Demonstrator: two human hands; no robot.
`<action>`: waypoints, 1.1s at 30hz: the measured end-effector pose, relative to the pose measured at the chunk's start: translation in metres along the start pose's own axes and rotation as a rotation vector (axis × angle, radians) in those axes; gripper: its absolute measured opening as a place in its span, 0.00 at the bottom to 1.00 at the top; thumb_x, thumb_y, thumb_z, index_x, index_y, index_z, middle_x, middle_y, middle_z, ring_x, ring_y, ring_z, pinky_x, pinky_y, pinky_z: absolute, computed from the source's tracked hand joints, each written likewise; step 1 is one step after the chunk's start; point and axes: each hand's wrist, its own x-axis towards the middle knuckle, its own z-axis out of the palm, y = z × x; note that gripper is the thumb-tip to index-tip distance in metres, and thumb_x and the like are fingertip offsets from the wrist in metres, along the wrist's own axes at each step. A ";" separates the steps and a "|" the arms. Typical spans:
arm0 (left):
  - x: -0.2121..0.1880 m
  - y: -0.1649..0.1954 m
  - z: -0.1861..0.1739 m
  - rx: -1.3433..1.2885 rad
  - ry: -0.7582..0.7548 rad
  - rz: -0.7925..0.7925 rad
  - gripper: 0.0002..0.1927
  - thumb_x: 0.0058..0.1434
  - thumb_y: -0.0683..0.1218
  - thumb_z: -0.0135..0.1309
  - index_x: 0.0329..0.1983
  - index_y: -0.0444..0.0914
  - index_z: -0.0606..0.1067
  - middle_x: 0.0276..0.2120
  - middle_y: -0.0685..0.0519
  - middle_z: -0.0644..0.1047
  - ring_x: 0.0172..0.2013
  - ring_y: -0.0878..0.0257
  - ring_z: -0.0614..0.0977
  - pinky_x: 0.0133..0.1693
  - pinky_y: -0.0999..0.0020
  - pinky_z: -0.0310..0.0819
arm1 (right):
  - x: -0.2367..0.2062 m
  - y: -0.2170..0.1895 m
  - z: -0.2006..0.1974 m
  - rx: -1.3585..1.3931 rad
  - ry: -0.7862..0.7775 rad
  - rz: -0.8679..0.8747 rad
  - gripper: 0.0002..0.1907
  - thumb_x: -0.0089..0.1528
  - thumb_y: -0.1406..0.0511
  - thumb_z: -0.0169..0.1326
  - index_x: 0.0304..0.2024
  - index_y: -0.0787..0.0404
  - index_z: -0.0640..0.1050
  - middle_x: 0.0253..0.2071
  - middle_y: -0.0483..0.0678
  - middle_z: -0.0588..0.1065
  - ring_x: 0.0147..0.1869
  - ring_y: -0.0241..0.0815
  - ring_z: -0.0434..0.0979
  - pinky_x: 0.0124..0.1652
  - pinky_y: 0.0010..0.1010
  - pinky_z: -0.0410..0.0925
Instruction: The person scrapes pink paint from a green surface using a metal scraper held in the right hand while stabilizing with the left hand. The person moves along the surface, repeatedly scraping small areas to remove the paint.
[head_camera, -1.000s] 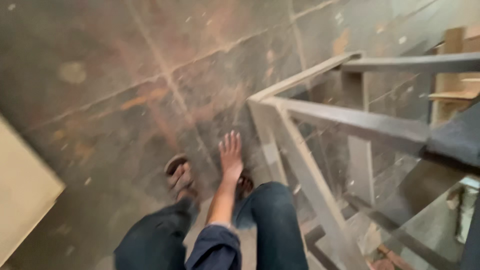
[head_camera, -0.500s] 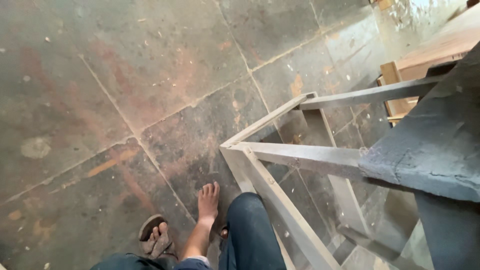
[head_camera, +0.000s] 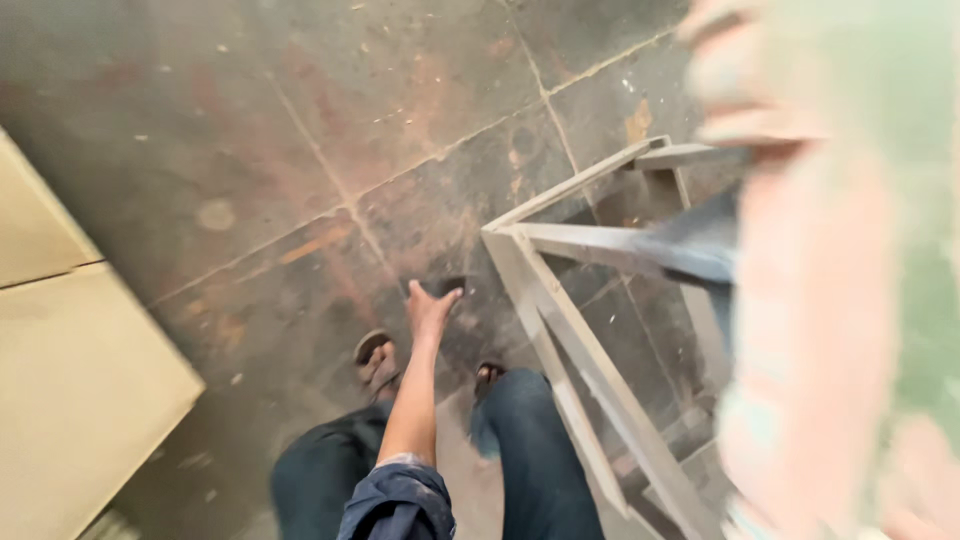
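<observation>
Two things had changed since half a second before: a pale flat board (head_camera: 70, 380) had come into view at 9 o'clock, and a blurred pink and green shape (head_camera: 820, 300) now covered the whole side at 3 o'clock, too close to the lens for me to tell whether it was my right hand. My left hand (head_camera: 430, 308) stayed stretched out below me as before, the fingers (head_camera: 418, 292) spread loosely and flat, holding nothing and touching nothing.

That hand pointed toward 12 o'clock, leaning a little to 1, with my forearm and the rolled blue sleeve (head_camera: 395, 500) in line behind it at 6 o'clock. The grey metal frame (head_camera: 560, 350) stood just beside the hand on its 3 o'clock side, apart from it. The frame's near corner lay at about 2 o'clock from my fingertips. From that corner its long rail ran down toward 5 o'clock, and a shorter rail ran off toward 2 o'clock.

My sandalled foot (head_camera: 375, 355) stood on the stained stone floor (head_camera: 300, 120) at 7 o'clock from the hand. Open floor ran from the hand toward 12 and 10 o'clock. The board's edge closed the room at 9 o'clock and the frame's long rail closed it at 3 o'clock, so my legs stood in the gap between them.
</observation>
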 end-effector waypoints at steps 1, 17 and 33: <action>-0.015 0.015 -0.016 -0.117 0.012 -0.010 0.47 0.42 0.62 0.72 0.56 0.32 0.66 0.44 0.36 0.80 0.45 0.40 0.83 0.45 0.50 0.77 | -0.007 0.001 -0.012 0.008 0.010 0.008 0.40 0.66 0.53 0.53 0.71 0.73 0.61 0.74 0.69 0.54 0.79 0.72 0.49 0.73 0.67 0.45; -0.417 0.160 -0.199 -0.602 -0.200 0.344 0.11 0.65 0.38 0.56 0.36 0.36 0.63 0.37 0.48 0.79 0.31 0.60 0.83 0.34 0.67 0.76 | -0.021 -0.014 -0.067 0.043 0.085 0.061 0.41 0.64 0.51 0.54 0.71 0.71 0.63 0.73 0.68 0.57 0.78 0.70 0.51 0.72 0.66 0.44; -0.477 0.227 -0.142 -0.299 0.141 0.685 0.16 0.48 0.28 0.52 0.39 0.35 0.70 0.47 0.46 0.75 0.43 0.48 0.79 0.42 0.60 0.74 | -0.029 -0.001 -0.088 0.408 0.177 -0.202 0.22 0.64 0.63 0.55 0.60 0.62 0.78 0.69 0.58 0.68 0.77 0.59 0.60 0.74 0.58 0.45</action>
